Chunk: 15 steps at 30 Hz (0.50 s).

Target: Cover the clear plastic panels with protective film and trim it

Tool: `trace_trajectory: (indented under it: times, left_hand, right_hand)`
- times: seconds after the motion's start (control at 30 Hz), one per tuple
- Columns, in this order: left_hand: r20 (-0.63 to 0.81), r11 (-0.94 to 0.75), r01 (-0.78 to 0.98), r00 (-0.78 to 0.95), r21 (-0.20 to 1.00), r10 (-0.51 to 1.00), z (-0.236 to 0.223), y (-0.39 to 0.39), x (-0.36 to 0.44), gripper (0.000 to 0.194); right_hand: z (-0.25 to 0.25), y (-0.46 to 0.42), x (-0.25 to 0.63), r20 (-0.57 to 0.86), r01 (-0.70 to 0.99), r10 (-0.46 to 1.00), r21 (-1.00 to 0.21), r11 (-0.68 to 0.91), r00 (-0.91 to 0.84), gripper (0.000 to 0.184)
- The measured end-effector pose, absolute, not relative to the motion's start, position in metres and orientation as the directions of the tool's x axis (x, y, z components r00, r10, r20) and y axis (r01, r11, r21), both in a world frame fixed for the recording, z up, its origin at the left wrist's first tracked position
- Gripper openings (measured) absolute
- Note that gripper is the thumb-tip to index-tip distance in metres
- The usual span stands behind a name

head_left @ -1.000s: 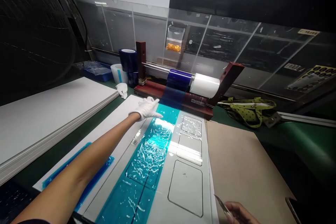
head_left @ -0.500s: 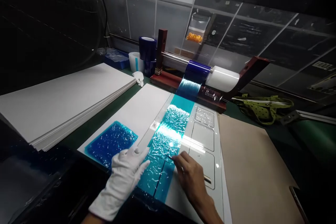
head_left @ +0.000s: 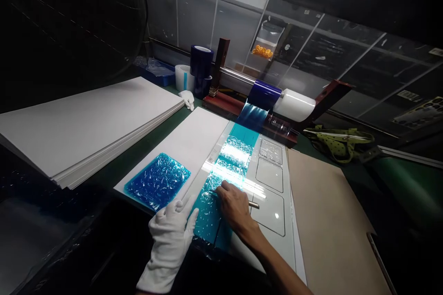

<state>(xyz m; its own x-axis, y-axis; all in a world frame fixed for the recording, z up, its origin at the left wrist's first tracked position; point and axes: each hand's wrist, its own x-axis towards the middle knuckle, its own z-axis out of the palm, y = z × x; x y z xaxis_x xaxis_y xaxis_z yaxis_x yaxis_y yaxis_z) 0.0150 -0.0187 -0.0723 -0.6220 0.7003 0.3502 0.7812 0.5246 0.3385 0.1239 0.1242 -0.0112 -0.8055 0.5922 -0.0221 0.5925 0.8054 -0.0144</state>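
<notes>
My right hand (head_left: 237, 207), bare, pinches a slim pen-shaped craft knife (head_left: 254, 204); its metal handle sticks out to the right and the tip is mostly hidden. That hand rests over a wrinkled strip of blue protective film (head_left: 207, 207) lying on a glossy pale panel (head_left: 268, 214) with rounded dark outlines. Dark lines cross the near end of the strip. In a white glove, my left hand (head_left: 169, 237) lies with fingers apart at the panel's near left edge, left of the strip. Beyond it, cut blue film pieces (head_left: 157, 182) lie on white board (head_left: 204, 131).
The strip runs up to a blue film roll (head_left: 265, 94) beside a white roll (head_left: 294, 103) on a wooden-ended stand (head_left: 323, 101). White sheets (head_left: 104, 110) are stacked left, brown board (head_left: 328, 212) lies right. Spare rolls (head_left: 201, 62) and a green pouch (head_left: 339, 143) stand behind.
My right hand has moved with the knife farther up the strip, away from me. My left hand stays near the panel's left edge. The whole view has shifted slightly.
</notes>
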Motion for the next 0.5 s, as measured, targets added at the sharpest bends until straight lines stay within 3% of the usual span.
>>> trace_trajectory:
  times: [0.1,0.2,0.27,0.3,0.37,0.5]
  left_hand:
    - [0.298,0.524,0.685,-0.709,0.506,0.639,-0.080,-0.047,0.016,0.045]
    - [-0.133,0.625,0.326,-0.808,0.709,0.573,-0.085,-0.070,0.017,0.056]
    - [-0.417,0.658,0.081,-0.714,0.748,0.562,-0.086,-0.074,0.018,0.061]
    - [-0.486,0.647,-0.001,-0.662,0.763,0.571,-0.085,-0.073,0.019,0.063]
    - [-0.522,0.600,-0.095,-0.613,0.794,0.594,-0.082,-0.064,0.021,0.065]
    - [-0.461,0.528,-0.107,-0.650,0.843,0.604,-0.069,-0.048,0.032,0.061]
  right_hand:
    - [-0.010,0.126,0.167,-0.012,0.626,0.626,-0.003,0.780,-0.780,0.030]
    - [-0.011,0.128,0.216,0.000,0.671,0.672,0.008,0.741,-0.741,0.028]
    - [-0.012,0.127,0.244,0.021,0.706,0.706,0.018,0.708,-0.708,0.028]
    - [-0.013,0.126,0.255,0.038,0.717,0.717,0.018,0.696,-0.697,0.028]
    - [-0.013,0.121,0.270,0.076,0.740,0.738,0.009,0.672,-0.671,0.029]
    - [-0.013,0.106,0.281,0.138,0.781,0.781,-0.070,0.621,-0.609,0.036]
